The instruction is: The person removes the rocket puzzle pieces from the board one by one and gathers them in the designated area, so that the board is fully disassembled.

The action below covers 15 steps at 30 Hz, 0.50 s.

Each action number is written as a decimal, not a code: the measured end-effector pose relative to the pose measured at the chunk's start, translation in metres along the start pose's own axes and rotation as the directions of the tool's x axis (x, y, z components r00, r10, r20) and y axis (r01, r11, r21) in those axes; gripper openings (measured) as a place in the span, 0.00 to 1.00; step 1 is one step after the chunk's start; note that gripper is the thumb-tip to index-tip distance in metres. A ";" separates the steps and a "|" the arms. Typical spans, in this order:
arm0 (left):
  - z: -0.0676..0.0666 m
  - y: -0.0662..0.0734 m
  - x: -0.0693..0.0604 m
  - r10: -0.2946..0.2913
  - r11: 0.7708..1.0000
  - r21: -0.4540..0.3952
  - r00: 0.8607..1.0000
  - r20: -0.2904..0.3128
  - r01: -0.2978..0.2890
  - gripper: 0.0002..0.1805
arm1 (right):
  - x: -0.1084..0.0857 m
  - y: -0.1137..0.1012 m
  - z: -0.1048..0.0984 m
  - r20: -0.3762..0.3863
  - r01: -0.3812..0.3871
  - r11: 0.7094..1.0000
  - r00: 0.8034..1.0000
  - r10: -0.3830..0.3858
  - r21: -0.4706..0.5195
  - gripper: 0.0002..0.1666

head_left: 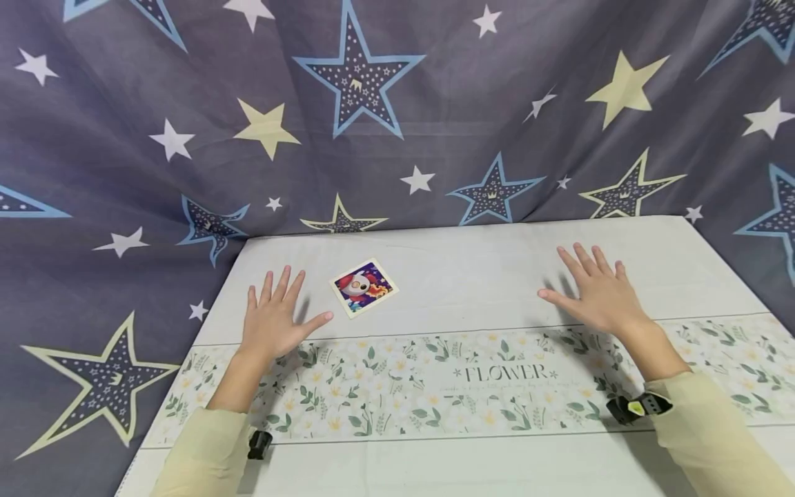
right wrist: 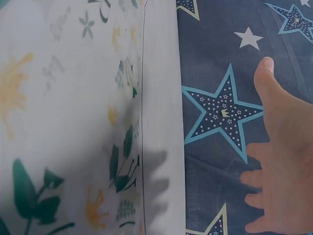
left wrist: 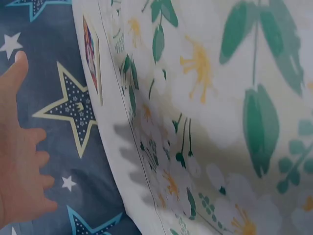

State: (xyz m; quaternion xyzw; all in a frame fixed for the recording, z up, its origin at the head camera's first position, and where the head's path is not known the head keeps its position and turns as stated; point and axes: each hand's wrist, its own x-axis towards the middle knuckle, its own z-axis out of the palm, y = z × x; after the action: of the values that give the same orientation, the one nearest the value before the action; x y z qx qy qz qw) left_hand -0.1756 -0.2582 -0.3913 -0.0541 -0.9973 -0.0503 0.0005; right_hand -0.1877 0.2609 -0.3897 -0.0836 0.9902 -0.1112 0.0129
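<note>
When looking inward from the far left corner of the white-topped table [head_left: 459, 283], find 1 square, cream-bordered card [head_left: 365, 287], printed with a red, white and purple cartoon, lying flat near the far edge, left of the middle. Judge it laid face up to show the print, yet turned askew to the edges, so probably not lined up with care.

Just beside it, toward the left edge, note the bare left hand [head_left: 273, 328], with 4 fingers straight and spread wide and the thumb stretched toward the card, gripping nothing. Well apart, toward the far right corner, note the bare right hand [head_left: 601, 297], splayed just as fully and likewise holding nothing. From the finger shadows, take both as raised over the table, perhaps to stay clear of the card.

Farther out, see 2 pale yellow-green sleeves [head_left: 201, 442] and black wrist-worn devices [head_left: 259, 445], likely fixed there to look along the fingers. Across the table, see a floral printed band [head_left: 397, 400] lettered FLOWER, apparently for decoration. Beyond the far edge, see dark grey-blue, star-patterned fabric [head_left: 428, 27], probably hung to screen the background.
</note>
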 end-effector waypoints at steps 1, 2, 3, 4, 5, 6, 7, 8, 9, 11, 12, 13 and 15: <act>0.000 0.001 0.000 0.001 1.000 -0.007 1.000 -0.001 -0.001 0.55 | 0.000 -0.001 -0.001 0.000 0.002 1.000 1.000 -0.002 0.001 0.55; 0.000 0.002 0.000 0.002 1.000 -0.017 1.000 -0.002 -0.002 0.55 | 0.001 -0.003 -0.001 0.000 0.003 1.000 1.000 -0.003 0.003 0.55; 0.000 0.004 0.000 0.004 1.000 -0.027 1.000 -0.003 -0.004 0.55 | 0.002 -0.005 -0.002 0.001 0.006 1.000 1.000 -0.006 0.003 0.55; 0.000 0.005 0.000 0.007 0.999 -0.033 1.000 -0.005 -0.007 0.55 | 0.004 -0.007 -0.003 0.003 0.010 1.000 1.000 -0.010 0.005 0.55; 0.000 0.007 0.000 0.009 0.999 -0.042 1.000 -0.004 -0.009 0.54 | 0.005 -0.009 -0.003 0.006 0.012 1.000 1.000 -0.012 0.007 0.55; 0.001 0.009 0.000 0.012 0.999 -0.047 1.000 -0.004 -0.013 0.54 | 0.006 -0.011 -0.003 0.011 0.015 1.000 1.000 -0.015 0.008 0.54; 0.002 0.010 0.000 0.016 0.999 -0.051 1.000 -0.002 -0.016 0.54 | 0.007 -0.014 -0.002 0.015 0.018 1.000 1.000 -0.018 0.008 0.54; 0.003 0.012 0.000 0.019 0.998 -0.058 1.000 0.004 -0.019 0.54 | 0.008 -0.016 -0.002 0.020 0.021 1.000 1.000 -0.022 0.009 0.54; 0.005 0.014 0.000 0.025 0.998 -0.066 1.000 0.006 -0.024 0.53 | 0.009 -0.019 -0.001 0.023 0.025 1.000 0.999 -0.025 0.012 0.53; 0.008 0.016 0.000 0.029 0.996 -0.088 0.999 0.015 -0.028 0.53 | 0.011 -0.025 0.001 0.031 0.032 0.999 0.999 -0.033 0.017 0.53; 0.009 0.018 0.000 0.030 0.995 -0.099 0.999 0.017 -0.028 0.53 | 0.012 -0.028 0.001 0.035 0.037 0.999 0.999 -0.038 0.023 0.52; 0.011 0.019 0.000 0.030 0.993 -0.114 0.999 0.021 -0.027 0.52 | 0.014 -0.031 0.002 0.038 0.043 0.999 0.998 -0.044 0.030 0.52; 0.013 0.023 0.001 0.026 0.989 -0.147 0.999 0.023 -0.022 0.52 | 0.017 -0.036 0.005 0.052 0.055 0.997 0.997 -0.057 0.051 0.51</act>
State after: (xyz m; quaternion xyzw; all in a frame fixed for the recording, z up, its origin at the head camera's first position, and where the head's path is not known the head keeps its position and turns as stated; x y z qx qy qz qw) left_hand -0.1737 -0.2343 -0.4023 -0.0666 -0.9901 -0.1226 -0.0154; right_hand -0.1987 0.2222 -0.3864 -0.1140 0.9837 -0.1338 0.0385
